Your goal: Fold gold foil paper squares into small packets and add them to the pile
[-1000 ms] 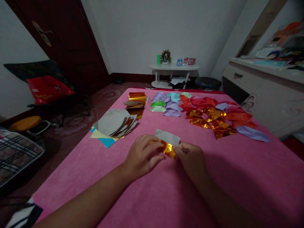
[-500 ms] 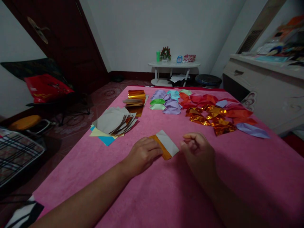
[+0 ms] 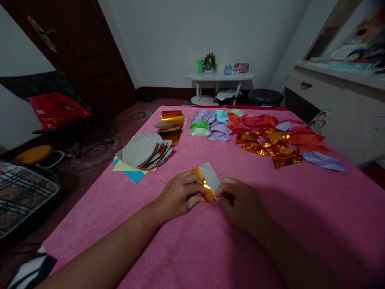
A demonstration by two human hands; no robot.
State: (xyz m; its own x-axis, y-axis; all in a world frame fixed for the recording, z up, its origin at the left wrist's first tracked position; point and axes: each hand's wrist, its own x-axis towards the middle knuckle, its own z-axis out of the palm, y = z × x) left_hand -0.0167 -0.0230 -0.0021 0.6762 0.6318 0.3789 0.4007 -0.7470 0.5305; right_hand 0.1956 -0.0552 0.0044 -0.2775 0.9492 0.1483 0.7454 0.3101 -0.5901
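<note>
A partly folded sheet of gold foil paper, white on its back, lies on the pink tablecloth in front of me. My left hand grips its left side, thumb near the lower edge and fingers over the gold strip. At the lower right corner, my right hand pinches the paper between thumb and forefinger. Ahead on the left sits a fanned stack of paper squares, white side up, over blue and yellow sheets. Folded gold foil pieces lie ahead on the right.
Behind the stack is more gold foil paper. Folded purple paper pieces, with green and blue ones, lie at the far middle, and red paper pieces farther right. A white side table stands by the wall, a cabinet at right.
My right hand has moved left and down from beside the paper and now pinches its corner. The left thumb has come away from the fingers, and the gold strip catches light.
</note>
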